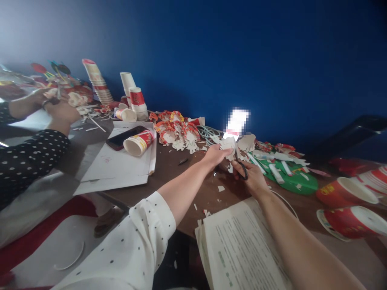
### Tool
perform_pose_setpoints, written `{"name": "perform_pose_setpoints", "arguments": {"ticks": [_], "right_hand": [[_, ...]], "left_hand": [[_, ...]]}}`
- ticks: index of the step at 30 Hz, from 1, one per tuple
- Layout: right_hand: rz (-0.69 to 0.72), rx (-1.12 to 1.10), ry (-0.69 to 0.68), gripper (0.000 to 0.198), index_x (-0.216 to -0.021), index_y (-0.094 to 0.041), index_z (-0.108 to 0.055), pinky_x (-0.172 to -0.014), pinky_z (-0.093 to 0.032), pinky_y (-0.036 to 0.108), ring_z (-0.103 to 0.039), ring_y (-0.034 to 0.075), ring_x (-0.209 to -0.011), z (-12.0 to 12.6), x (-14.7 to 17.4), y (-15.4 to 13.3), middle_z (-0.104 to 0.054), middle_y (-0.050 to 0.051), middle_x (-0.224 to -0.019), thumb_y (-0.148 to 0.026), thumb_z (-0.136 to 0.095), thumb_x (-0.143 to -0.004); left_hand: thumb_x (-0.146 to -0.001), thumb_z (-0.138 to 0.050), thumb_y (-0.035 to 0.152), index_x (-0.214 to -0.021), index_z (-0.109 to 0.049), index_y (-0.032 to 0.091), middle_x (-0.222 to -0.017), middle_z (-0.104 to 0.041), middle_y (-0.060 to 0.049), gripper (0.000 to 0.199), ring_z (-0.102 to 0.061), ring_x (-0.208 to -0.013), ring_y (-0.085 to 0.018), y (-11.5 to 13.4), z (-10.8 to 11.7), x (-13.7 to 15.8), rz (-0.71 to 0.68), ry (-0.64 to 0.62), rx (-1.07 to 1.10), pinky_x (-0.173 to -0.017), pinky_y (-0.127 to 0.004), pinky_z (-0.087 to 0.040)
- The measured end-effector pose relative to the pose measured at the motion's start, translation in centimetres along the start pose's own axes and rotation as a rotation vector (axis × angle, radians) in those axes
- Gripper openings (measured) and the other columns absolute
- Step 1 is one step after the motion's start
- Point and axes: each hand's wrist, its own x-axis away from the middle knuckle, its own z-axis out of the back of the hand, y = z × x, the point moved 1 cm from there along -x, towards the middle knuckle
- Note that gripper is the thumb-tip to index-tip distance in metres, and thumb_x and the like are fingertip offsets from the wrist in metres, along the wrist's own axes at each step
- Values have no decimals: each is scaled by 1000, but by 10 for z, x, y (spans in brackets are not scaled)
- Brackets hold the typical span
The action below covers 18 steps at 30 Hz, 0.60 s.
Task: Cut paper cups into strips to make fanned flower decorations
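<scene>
My left hand (217, 155) is closed on a piece of white paper (227, 147), thumb on top, above the brown table (193, 197). In my right hand (252, 177) are black-handled scissors (243, 170), my fingers around their loops. Their blades point away from me and meet the right edge of the paper, partly hidden behind it. Small white scraps (221, 188) lie on the table below my hands. Just beyond the paper stands a bright, blurred-out screen (237, 123).
Red-and-white paper cutouts (178, 131) are heaped left of my hands. A green disc (298, 181) with scraps lies right. Paper cups (350, 221) rest at far right. A cup (139, 143) and phone (121, 139) sit on white sheets (111, 169). A co-worker's hands (65, 110) are at left.
</scene>
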Motion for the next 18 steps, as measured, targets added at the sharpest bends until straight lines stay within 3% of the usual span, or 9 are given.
{"name": "perform_pose_setpoints", "arguments": {"ticks": [18], "right_hand": [[13, 59, -5, 54, -50, -20, -55, -57, -34, 30, -46, 13, -52, 6, -4, 7, -52, 0, -47, -66, -66, -77]], "left_hand": [[-67, -79, 31, -83, -72, 13, -76, -71, -7, 25, -62, -65, -16, -1, 2, -3, -19, 10, -58, -74, -31, -50]]}}
